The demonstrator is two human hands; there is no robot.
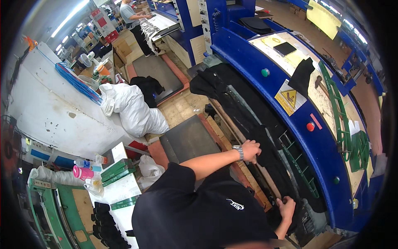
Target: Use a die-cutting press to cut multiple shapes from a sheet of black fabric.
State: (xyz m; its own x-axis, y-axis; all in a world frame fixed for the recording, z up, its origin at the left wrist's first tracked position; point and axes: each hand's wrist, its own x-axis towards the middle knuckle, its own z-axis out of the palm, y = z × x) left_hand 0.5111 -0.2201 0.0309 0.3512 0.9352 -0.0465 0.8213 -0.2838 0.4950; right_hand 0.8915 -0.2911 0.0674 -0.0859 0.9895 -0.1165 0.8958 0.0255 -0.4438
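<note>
Black fabric was laid right of the frame's centre, its near edge met by the left hand, fingers curled, and, at lower right, by the bent-fingered right hand; whether cloth was pinched by either could not be told. By uneven pulling, creases could be raised, or the ladder-like green frame skewed.

Press bed, right of centre
Black cloth runs along it, a green ladder-like frame lying on top, lower right.
</note>
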